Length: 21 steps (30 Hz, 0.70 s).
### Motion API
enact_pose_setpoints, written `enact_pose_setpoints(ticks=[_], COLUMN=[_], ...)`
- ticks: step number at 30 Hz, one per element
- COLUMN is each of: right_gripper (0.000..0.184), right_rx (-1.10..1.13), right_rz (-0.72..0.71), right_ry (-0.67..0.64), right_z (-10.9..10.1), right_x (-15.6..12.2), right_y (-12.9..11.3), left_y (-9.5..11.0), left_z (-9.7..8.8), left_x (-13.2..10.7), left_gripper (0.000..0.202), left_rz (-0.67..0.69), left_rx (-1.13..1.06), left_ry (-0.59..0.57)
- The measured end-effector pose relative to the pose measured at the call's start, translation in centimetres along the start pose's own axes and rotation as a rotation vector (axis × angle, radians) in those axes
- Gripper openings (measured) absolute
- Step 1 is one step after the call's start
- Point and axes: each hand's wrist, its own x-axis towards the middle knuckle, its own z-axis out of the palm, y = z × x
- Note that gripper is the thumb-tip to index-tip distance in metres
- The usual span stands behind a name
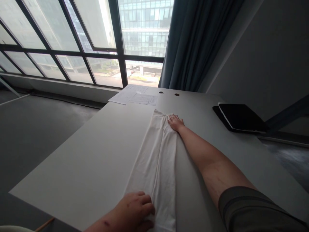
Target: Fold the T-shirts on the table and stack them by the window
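Note:
A pair of white trousers [156, 154] lies lengthwise on the white table, its waist end far from me and its two legs side by side running toward me. My right hand [175, 122] reaches far forward and rests flat on the right side of the waist end, fingers spread. Close to me, my left hand [137, 209] lies over the left leg of the trousers, its fingers loosely bent and nothing visibly gripped. The near ends of the legs run out of the picture at the bottom.
Printed paper sheets [142, 98] lie at the table's far left corner. Two round holes pierce the tabletop [106, 145] near its far edge. A black laptop-like object [243, 117] sits on the right. Behind are a blue curtain [188, 45] and large windows [145, 29].

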Motion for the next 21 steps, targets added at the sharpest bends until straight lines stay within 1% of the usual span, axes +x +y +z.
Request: enact_pose_setpoints(ticks=[2, 4, 6, 8, 10, 12, 14, 15, 17, 19, 21], right_gripper=[0.059, 0.055, 0.051, 0.048, 0.047, 0.045, 0.043, 0.041, 0.036, 0.030, 0.025], right_rx=[0.017, 0.043, 0.064, 0.078, 0.101, 0.134, 0.173, 0.207, 0.310, 0.409, 0.495], right_rz=[0.010, 0.030, 0.033, 0.004, -0.048, -0.101, -0.191, -0.256, -0.428, -0.578, -0.719], right_ry=[0.038, 0.140, 0.265, 0.346, 0.357, 0.323, 0.317, 0.334, 0.364, 0.320, 0.221], right_z=[-0.2, -0.5, -0.7, -0.5, -0.2, 0.0, -0.2, -0.4, -1.2, -2.1, -2.7], right_x=[-0.3, -1.1, -2.7, -5.2, -8.5, -12.3, -16.4, -18.5, -23.0, -27.7, -32.2], right_y=[-0.2, -0.4, -0.5, -0.5, -0.4, -0.3, -0.6, -0.9, -1.7, -2.6, -3.6], left_y=[-0.3, -0.5, -0.8, -1.0, -1.1, -1.2, -1.0, -0.8, -0.4, 0.0, 0.4], left_z=[-0.3, -0.4, -0.2, 0.3, 0.8, 1.1, 1.2, 1.2, 1.1, 1.0, 0.9], left_x=[-0.5, -1.0, -1.3, -1.5, -1.4, -1.2, -0.9, -0.7, -0.5, -0.4, -0.3], left_gripper=[0.033, 0.037, 0.038, 0.033, 0.024, 0.016, 0.007, 0.003, 0.007, 0.009, 0.010], left_rz=[0.060, 0.113, 0.155, 0.185, 0.208, 0.240, 0.277, 0.294, 0.309, 0.297, 0.261], left_rx=[-0.009, -0.018, -0.018, 0.002, 0.042, 0.088, 0.143, 0.174, 0.236, 0.270, 0.258], left_ry=[0.027, 0.067, 0.103, 0.137, 0.189, 0.253, 0.317, 0.343, 0.395, 0.446, 0.484])
